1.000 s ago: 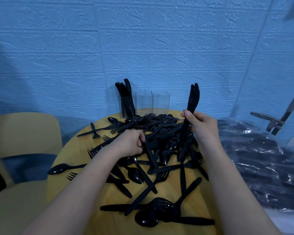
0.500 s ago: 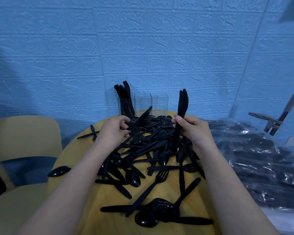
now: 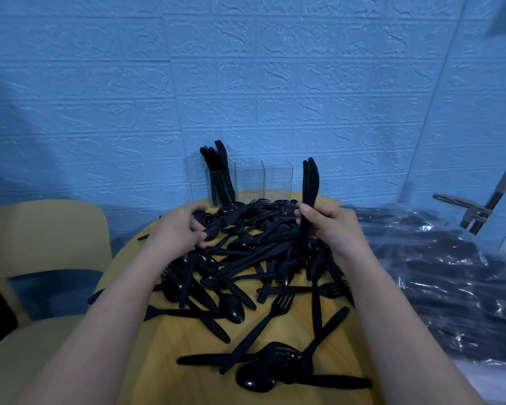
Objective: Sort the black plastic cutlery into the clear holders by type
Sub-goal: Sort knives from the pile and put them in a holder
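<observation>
Head view: my right hand (image 3: 330,226) grips upright black plastic knives (image 3: 309,182); my left hand (image 3: 177,233) pinches cutlery in the black plastic pile (image 3: 246,258).

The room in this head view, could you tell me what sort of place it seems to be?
Probably a small indoor work or sorting corner, not a kitchen: a round wooden table against a blue brick-pattern wall, a yellow chair beside it, and bulk bags of black cutlery on the right.

A round wooden table (image 3: 170,355) carries a loose heap of black plastic cutlery (image 3: 254,252) across its middle, with three clear holders (image 3: 249,182) standing at its far edge
</observation>
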`<action>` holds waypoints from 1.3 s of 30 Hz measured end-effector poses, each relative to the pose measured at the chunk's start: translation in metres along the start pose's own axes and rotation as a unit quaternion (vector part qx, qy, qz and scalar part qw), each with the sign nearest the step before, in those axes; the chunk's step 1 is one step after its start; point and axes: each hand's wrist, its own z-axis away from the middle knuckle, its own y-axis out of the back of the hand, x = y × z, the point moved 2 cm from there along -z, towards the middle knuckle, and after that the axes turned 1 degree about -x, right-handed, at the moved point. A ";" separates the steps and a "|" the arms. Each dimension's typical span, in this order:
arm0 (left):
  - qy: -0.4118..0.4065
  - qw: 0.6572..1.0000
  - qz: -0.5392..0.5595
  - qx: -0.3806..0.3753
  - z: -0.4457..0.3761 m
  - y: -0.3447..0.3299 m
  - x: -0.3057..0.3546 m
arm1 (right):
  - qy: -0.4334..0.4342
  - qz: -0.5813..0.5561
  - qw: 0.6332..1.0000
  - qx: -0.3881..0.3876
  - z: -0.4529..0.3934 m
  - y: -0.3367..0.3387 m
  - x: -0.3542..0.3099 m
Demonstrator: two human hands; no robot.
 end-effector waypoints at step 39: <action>0.033 0.766 0.604 -0.219 0.044 -0.059 0.011 | 0.055 0.106 0.989 -0.089 0.004 -0.071 0.007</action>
